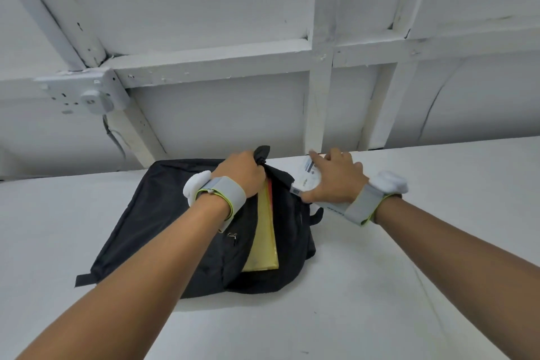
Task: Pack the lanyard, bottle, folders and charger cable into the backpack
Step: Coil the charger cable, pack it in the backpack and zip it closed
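Note:
A black backpack (163,222) lies flat on the white table with its main opening gaping toward me. Yellow folders (264,240), with a red edge behind them, stick out of that opening. My left hand (242,175) is closed on the black top handle or zipper tab at the backpack's far end. My right hand (336,181) rests on a white badge card (306,175) with a grey strip, most likely the lanyard, just right of the bag; the fingers curl over it. The bottle and the charger cable are not visible.
The white table (409,257) runs to a white panelled wall with wooden battens (318,102). A wall socket with a white plug (90,96) sits at the left, above the table edge. Both my wrists carry grey straps with white pads.

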{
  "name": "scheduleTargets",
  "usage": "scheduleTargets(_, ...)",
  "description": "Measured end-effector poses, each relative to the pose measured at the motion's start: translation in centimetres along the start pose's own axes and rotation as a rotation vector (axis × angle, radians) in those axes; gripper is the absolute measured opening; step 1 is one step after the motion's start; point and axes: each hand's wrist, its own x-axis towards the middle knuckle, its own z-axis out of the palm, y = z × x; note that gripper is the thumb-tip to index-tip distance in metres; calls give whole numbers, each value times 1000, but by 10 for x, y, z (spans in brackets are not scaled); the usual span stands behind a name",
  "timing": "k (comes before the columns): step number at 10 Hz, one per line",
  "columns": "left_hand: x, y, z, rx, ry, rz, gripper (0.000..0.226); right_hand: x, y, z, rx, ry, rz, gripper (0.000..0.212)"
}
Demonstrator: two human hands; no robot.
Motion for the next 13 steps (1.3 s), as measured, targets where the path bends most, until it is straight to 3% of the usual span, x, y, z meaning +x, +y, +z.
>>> scheduleTargets(2,-12,-11,-22,-18,73,24,19,3,-76,20,-97,-47,-157,81)
scheduleTargets(3,-20,-14,-28,-43,93,40,23,8,-104,34,-101,33,-296,72)
scheduleTargets(4,-24,-14,-28,-44,122,47,27,8,-126,36,-78,56,-392,49)
scheduleTargets(5,-26,-23,-29,-49,168,27,30,5,-135,42,-101,59,-445,50)
scheduleTargets(6,-26,-31,-30,-82,192,11,32,5,-120,47,-33,69,-385,71)
scheduleTargets(7,-25,-30,-28,-102,216,13,30,3,-94,48,-164,-36,-219,103)
scheduleTargets(8,-24,-23,-25,-128,227,24,26,3,-78,57,-276,-88,-131,106)
scheduleTargets(10,-30,-16,-26,-173,202,57,25,12,-86,62,-160,15,-155,86)
scheduleTargets(11,-35,-11,-25,-197,170,106,25,19,-100,68,-192,-13,-264,65)
scheduleTargets(12,-40,-5,-22,-226,138,167,25,16,-119,73,-225,-104,-115,40)
scheduleTargets(13,-43,0,-20,-249,123,198,24,9,-121,70,-804,-46,-465,18)
